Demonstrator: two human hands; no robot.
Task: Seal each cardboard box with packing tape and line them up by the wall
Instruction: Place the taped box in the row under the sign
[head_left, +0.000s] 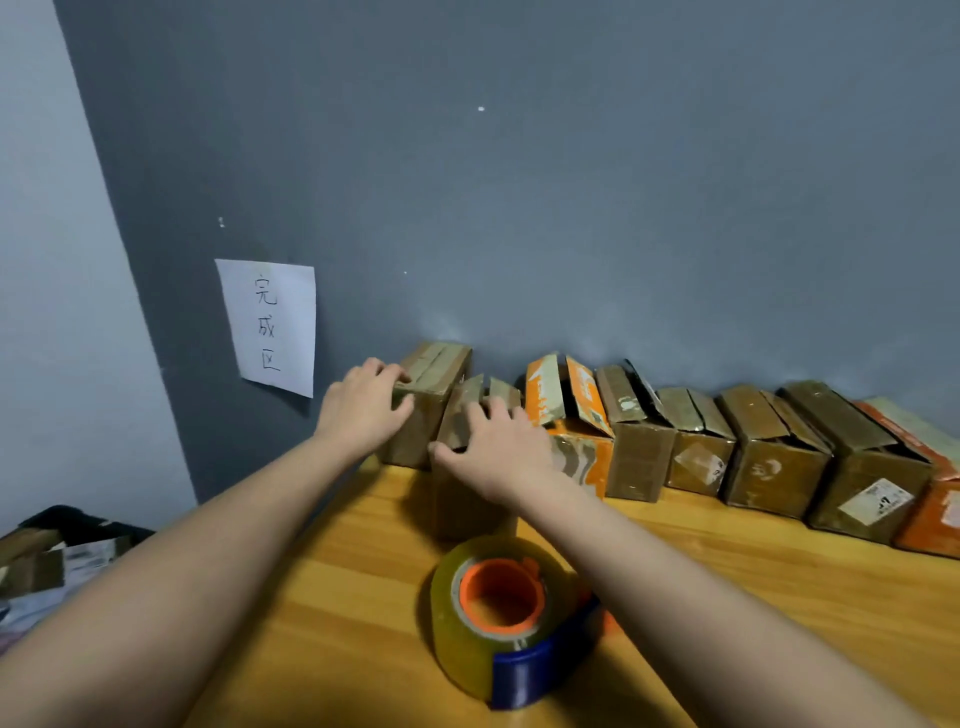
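A row of cardboard boxes lines the grey wall on the wooden table (363, 613). My left hand (363, 410) grips the leftmost brown box (436, 384), fingers curled over its top edge. My right hand (498, 447) holds the second brown box (462, 493), which stands a little forward of the row, with fingers over its top flaps. To its right stand an orange box (566, 415) with raised flaps and several brown boxes (769, 457) with loose flaps. A roll of clear packing tape (498, 613) with an orange core and blue dispenser lies near me, under my right forearm.
A white paper sign (270, 325) with handwriting is stuck on the wall left of the boxes. Off the table's left edge, lower down, lies a dark pile with more cardboard (47, 561). An orange box (930, 514) ends the row at the far right.
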